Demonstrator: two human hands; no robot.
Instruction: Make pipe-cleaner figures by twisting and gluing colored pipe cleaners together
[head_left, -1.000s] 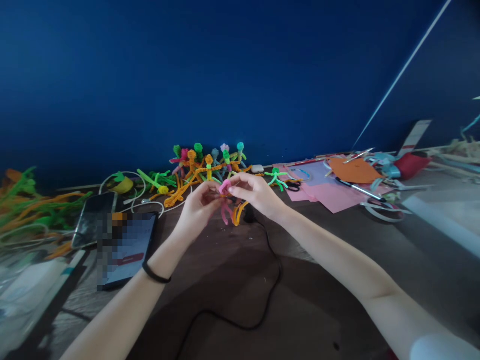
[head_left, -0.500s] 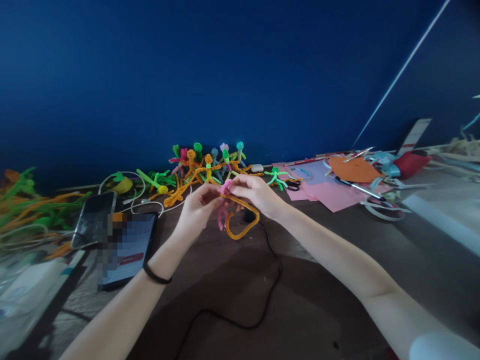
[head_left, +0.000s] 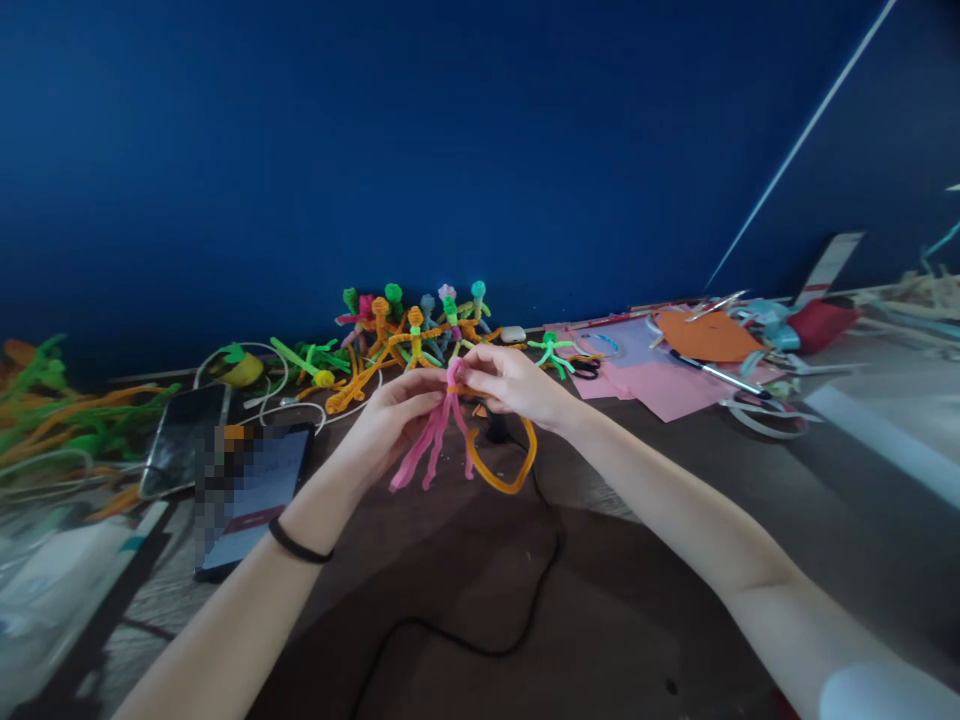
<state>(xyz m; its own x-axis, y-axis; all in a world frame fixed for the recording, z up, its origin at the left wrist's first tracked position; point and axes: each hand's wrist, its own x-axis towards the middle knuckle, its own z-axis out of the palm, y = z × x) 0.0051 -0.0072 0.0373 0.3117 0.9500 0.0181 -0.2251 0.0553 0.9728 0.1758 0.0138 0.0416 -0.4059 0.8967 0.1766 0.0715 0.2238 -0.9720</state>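
Between my two hands hangs a bundle of pink pipe cleaners (head_left: 432, 440), looped at the top with several strands dangling. An orange pipe cleaner (head_left: 510, 488) crosses the pink loop's neck and curves down in a wide bend on the right. My left hand (head_left: 397, 415) pinches the bundle's left side near the neck. At the top loop, the fingers of my right hand (head_left: 506, 385) are closed on the pink pipe cleaners; the orange one passes by these fingers. Behind my hands stand several colourful pipe cleaner figures (head_left: 416, 335), and a green figure (head_left: 551, 350) lies to the right.
Loose green and orange pipe cleaners (head_left: 67, 420) lie at the left, beside a phone (head_left: 184, 435) and a tablet-like device (head_left: 255, 510). Pink paper (head_left: 664, 385), an orange sheet (head_left: 709, 337) and a pen (head_left: 720, 377) are at right. A black cable (head_left: 525, 630) crosses the table.
The pink bundle has turned so its strands now hang in view, down to the left. The orange bend has shifted right and down. My left hand has moved slightly lower.
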